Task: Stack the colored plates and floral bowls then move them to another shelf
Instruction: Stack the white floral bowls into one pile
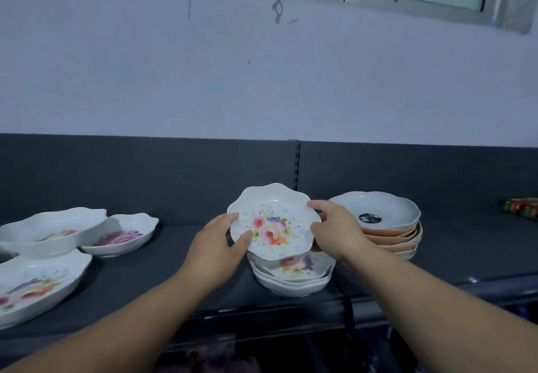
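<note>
Centre frame, a left hand (217,238) and right hand (334,228) grip one floral bowl (272,221) by its rim, tilted above a part-built bowl stack (291,275); plates (390,228) stacked at right, shelf move apparently still pending.

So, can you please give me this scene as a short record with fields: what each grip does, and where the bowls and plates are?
left grip: holds the left rim of the bowl
right grip: holds its right rim
bowl: floral, tilted toward the camera, over the bowl stack; contact unclear
plate stack: right of the bowl stack, white plate on top, orange ones below
dishes: three floral ones, at left on the shelf
</note>
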Motion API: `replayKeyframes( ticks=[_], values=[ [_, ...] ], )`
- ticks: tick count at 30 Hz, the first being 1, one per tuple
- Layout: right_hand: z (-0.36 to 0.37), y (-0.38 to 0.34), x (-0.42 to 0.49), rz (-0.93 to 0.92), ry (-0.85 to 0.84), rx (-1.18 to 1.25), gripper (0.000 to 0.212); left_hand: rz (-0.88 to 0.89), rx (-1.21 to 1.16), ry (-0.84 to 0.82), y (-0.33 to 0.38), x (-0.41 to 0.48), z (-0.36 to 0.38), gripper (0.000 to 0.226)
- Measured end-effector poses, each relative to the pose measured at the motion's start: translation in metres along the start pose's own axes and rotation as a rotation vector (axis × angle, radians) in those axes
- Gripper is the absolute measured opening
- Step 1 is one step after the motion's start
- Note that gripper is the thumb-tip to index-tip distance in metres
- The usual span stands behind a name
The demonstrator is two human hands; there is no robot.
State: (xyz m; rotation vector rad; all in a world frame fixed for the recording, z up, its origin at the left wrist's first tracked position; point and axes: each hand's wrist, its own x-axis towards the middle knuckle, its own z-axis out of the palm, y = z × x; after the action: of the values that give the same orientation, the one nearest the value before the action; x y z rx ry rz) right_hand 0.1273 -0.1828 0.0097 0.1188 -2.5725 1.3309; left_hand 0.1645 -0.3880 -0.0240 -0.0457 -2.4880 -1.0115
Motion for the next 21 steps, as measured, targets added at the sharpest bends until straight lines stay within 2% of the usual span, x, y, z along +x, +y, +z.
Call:
replayKeyframes(
  ticks=[8, 15, 18, 21],
  values=[
    [-0.016, 0.035, 0.01, 0.013, -0.039, -0.03, 0.058, -0.061, 0.044, -0.046, 0.013, -0.003, 0.035, 0.056],
    [-0.023, 0.048, 0.011, -0.06, -0.097, -0.234, 0.056, -0.089, 0.139, -0.092, 0.017, -0.008, 0.051, 0.062],
    [-0.024, 0.056, 0.014, -0.064, -0.113, -0.251, 0.052, -0.105, 0.161, -0.103, 0.018, -0.009, 0.056, 0.061],
    [-0.023, 0.063, 0.016, -0.091, -0.14, -0.245, 0.037, -0.135, 0.185, -0.097, 0.018, -0.008, 0.058, 0.057]
  ],
)
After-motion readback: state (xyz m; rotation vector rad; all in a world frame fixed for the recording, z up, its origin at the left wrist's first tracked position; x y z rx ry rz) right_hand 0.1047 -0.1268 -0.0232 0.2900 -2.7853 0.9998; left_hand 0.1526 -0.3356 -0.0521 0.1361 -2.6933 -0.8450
